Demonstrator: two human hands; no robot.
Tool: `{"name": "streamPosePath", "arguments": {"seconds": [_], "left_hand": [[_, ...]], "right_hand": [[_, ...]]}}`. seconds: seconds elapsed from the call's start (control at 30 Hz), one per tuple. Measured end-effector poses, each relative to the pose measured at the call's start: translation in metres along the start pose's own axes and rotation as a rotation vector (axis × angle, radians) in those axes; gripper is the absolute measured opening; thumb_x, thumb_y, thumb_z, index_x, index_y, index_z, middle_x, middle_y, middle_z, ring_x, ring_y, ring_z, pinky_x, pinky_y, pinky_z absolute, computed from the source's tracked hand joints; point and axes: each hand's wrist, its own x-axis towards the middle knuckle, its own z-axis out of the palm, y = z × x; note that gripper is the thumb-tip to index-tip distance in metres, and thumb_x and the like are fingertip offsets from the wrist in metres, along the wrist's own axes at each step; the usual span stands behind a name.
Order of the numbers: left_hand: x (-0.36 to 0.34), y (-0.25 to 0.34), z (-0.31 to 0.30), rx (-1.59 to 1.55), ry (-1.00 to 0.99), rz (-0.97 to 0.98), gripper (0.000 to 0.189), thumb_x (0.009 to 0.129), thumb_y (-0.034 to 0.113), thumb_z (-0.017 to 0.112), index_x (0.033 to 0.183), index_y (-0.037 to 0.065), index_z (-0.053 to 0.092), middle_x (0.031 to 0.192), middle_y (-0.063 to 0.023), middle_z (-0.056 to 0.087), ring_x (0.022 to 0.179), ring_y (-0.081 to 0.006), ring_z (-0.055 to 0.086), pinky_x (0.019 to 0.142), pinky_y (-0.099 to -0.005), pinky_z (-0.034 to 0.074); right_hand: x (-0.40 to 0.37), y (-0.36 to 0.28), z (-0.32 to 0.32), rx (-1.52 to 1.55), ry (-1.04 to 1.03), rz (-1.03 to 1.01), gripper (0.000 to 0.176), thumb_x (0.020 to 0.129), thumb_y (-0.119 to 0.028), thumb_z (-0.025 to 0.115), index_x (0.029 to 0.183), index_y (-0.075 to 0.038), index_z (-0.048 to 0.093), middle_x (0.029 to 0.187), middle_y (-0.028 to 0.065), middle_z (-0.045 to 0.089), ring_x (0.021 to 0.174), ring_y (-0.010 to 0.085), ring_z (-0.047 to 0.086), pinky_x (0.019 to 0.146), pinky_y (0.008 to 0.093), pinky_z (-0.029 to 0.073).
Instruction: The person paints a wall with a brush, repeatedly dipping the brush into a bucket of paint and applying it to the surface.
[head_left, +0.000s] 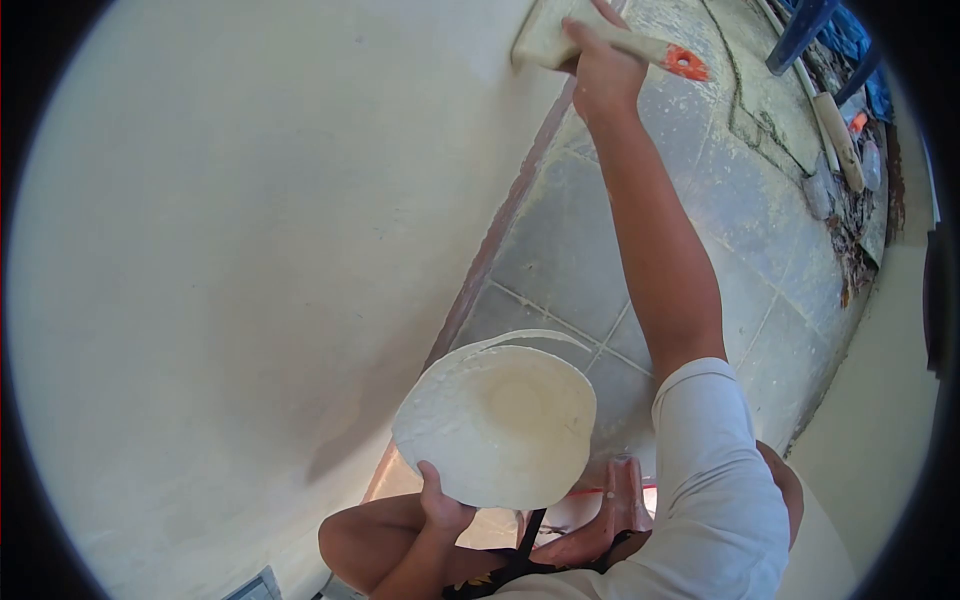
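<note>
My left hand (443, 507) is closed on the near rim of a pale, paint-coated bucket (432, 432), its thumb over the edge. The bucket is tilted so that its inside faces me, and a thin handle (530, 334) arcs behind its far rim. At the top of the view, my right hand (608, 75) grips a wide paintbrush (545, 38). The brush's orange-red handle end (686, 62) sticks out to the right. Its bristle end is at the white wall (250, 200), low down by the floor; exact contact is hard to make out.
A reddish-brown strip (510, 212) runs along the wall's foot. Grey floor tiles (565, 245) carry pale splatters. Blue legs (800, 35), a plastic bottle (871, 165) and debris (850, 240) lie at the upper right. A reddish plastic seat (625, 495) shows under me.
</note>
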Motion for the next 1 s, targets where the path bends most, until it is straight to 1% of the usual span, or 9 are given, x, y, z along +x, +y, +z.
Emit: {"name": "streamPosePath", "arguments": {"seconds": [0.1, 0.23, 0.3, 0.43, 0.53, 0.67, 0.73, 0.87, 1.0], "left_hand": [[0.0, 0.001, 0.003, 0.006, -0.02, -0.015, 0.079, 0.086, 0.062, 0.037, 0.139, 0.006, 0.019, 0.137, -0.0128, 0.033, 0.125, -0.0313, 0.036, 0.102, -0.0444, 0.032], [-0.004, 0.0, 0.002, 0.019, 0.008, -0.003, 0.079, 0.086, 0.061, 0.038, 0.139, 0.006, 0.019, 0.138, -0.0132, 0.034, 0.125, -0.0321, 0.036, 0.102, -0.0448, 0.031], [-0.005, 0.0, 0.001, 0.008, 0.004, 0.031, 0.079, 0.086, 0.06, 0.039, 0.139, 0.005, 0.02, 0.137, -0.0132, 0.034, 0.125, -0.032, 0.036, 0.103, -0.0443, 0.031], [-0.007, -0.001, 0.002, -0.003, 0.01, 0.073, 0.078, 0.086, 0.058, 0.042, 0.138, 0.004, 0.022, 0.136, -0.0134, 0.036, 0.125, -0.0313, 0.036, 0.103, -0.0427, 0.031], [-0.008, -0.004, -0.008, -0.055, -0.02, 0.047, 0.076, 0.086, 0.057, 0.043, 0.137, 0.003, 0.023, 0.136, -0.0134, 0.036, 0.125, -0.0307, 0.036, 0.103, -0.0422, 0.031], [-0.01, -0.003, -0.013, -0.064, -0.011, 0.09, 0.073, 0.088, 0.054, 0.042, 0.136, 0.002, 0.025, 0.135, -0.0132, 0.038, 0.123, -0.03, 0.038, 0.102, -0.042, 0.031], [-0.009, -0.004, -0.01, -0.099, -0.021, 0.118, 0.071, 0.089, 0.052, 0.041, 0.136, 0.002, 0.026, 0.133, -0.0129, 0.041, 0.121, -0.0291, 0.04, 0.102, -0.0416, 0.032], [-0.015, -0.004, -0.015, -0.083, 0.009, 0.117, 0.069, 0.089, 0.051, 0.041, 0.135, 0.001, 0.027, 0.132, -0.0129, 0.042, 0.12, -0.0288, 0.042, 0.101, -0.0415, 0.033], [-0.02, -0.009, -0.028, -0.072, -0.056, 0.107, 0.07, 0.089, 0.054, 0.039, 0.136, 0.003, 0.027, 0.134, -0.0125, 0.04, 0.122, -0.0293, 0.04, 0.102, -0.0417, 0.032]], "right_hand": [[-0.003, -0.072, 0.023, 0.325, -0.064, 0.093, 0.047, 0.08, 0.0, 0.057, 0.125, 0.002, 0.046, 0.104, 0.0139, 0.056, 0.089, 0.0229, 0.058, 0.074, 0.0325, 0.052], [-0.022, -0.059, -0.005, 0.208, -0.053, -0.047, 0.048, 0.077, 0.003, 0.061, 0.123, 0.002, 0.047, 0.104, 0.0124, 0.058, 0.09, 0.0228, 0.06, 0.073, 0.0361, 0.053], [-0.034, -0.026, -0.016, -0.13, 0.091, 0.131, 0.045, 0.076, 0.002, 0.062, 0.119, 0.003, 0.051, 0.101, 0.0122, 0.06, 0.083, 0.0183, 0.061, 0.066, 0.0325, 0.055], [-0.031, -0.055, 0.035, -0.132, 0.0, -0.024, 0.046, 0.076, 0.003, 0.061, 0.12, 0.003, 0.05, 0.103, 0.0135, 0.059, 0.087, 0.0193, 0.061, 0.067, 0.0319, 0.055], [-0.027, -0.126, 0.06, 0.292, -0.079, 0.045, 0.05, 0.077, 0.005, 0.058, 0.126, 0.001, 0.046, 0.112, 0.0155, 0.055, 0.095, 0.0226, 0.059, 0.077, 0.0345, 0.053], [-0.034, -0.094, 0.012, -0.024, 0.018, -0.037, 0.048, 0.078, 0.004, 0.057, 0.124, 0.005, 0.046, 0.112, 0.0153, 0.056, 0.097, 0.0223, 0.059, 0.073, 0.0344, 0.055], [-0.058, -0.063, 0.006, -0.16, 0.051, 0.205, 0.048, 0.077, 0.004, 0.057, 0.124, 0.004, 0.046, 0.116, 0.0159, 0.054, 0.099, 0.0216, 0.058, 0.078, 0.0318, 0.053], [-0.056, -0.081, 0.057, -0.276, -0.094, 0.027, 0.05, 0.078, 0.004, 0.057, 0.126, 0.002, 0.045, 0.114, 0.0154, 0.055, 0.099, 0.022, 0.058, 0.076, 0.0349, 0.054], [-0.054, -0.141, 0.066, 0.321, -0.133, 0.12, 0.053, 0.079, 0.003, 0.057, 0.13, -0.002, 0.042, 0.115, 0.0142, 0.053, 0.098, 0.0222, 0.057, 0.074, 0.0386, 0.055]]}}
